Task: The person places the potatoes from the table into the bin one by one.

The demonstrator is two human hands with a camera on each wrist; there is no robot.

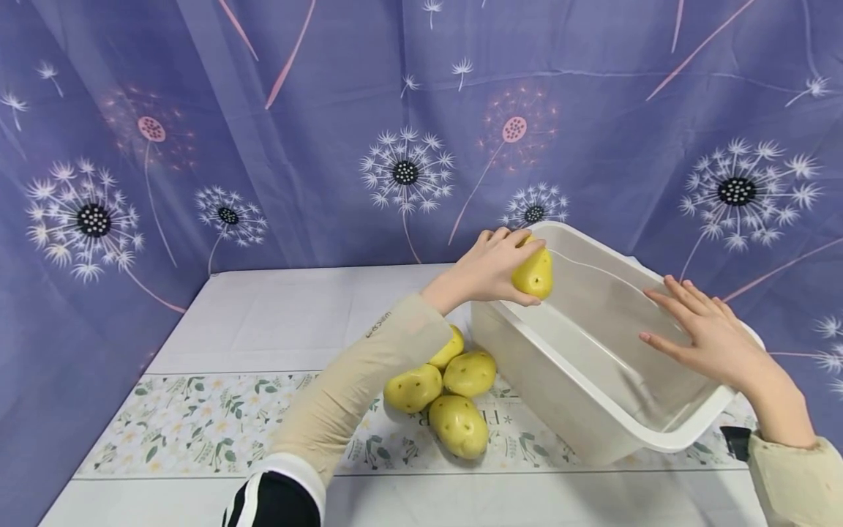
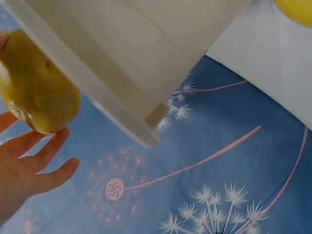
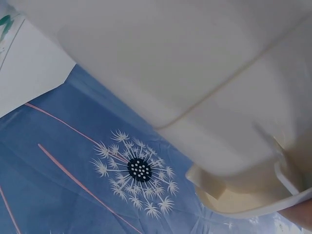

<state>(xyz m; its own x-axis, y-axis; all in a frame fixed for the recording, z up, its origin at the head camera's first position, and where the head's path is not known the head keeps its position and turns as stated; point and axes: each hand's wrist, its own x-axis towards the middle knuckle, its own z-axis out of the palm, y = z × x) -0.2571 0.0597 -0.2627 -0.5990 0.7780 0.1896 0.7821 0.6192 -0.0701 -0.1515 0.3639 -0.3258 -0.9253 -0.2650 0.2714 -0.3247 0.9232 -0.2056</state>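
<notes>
A yellow potato (image 1: 535, 277) is gripped between the thumb and fingers of my left hand (image 1: 489, 268), above the left rim of a white plastic tub (image 1: 546, 351). The left wrist view shows this potato (image 2: 41, 85) beside the tub's rim (image 2: 122, 122), with the fingertips against it. Over the tub's right side, my right hand (image 1: 711, 337) is spread with straight fingers and holds nothing; whether it touches the rim, I cannot tell. Several more potatoes (image 1: 459, 427) lie bunched on the table left of the tub, one partly hidden by my left sleeve.
The tub stands at an angle on a white table covered by a cloth (image 1: 217, 432) with a floral band. A blue-purple curtain (image 1: 316, 146) with dandelion prints hangs behind and at the sides. Inside the tub, the visible floor (image 1: 593, 351) is bare.
</notes>
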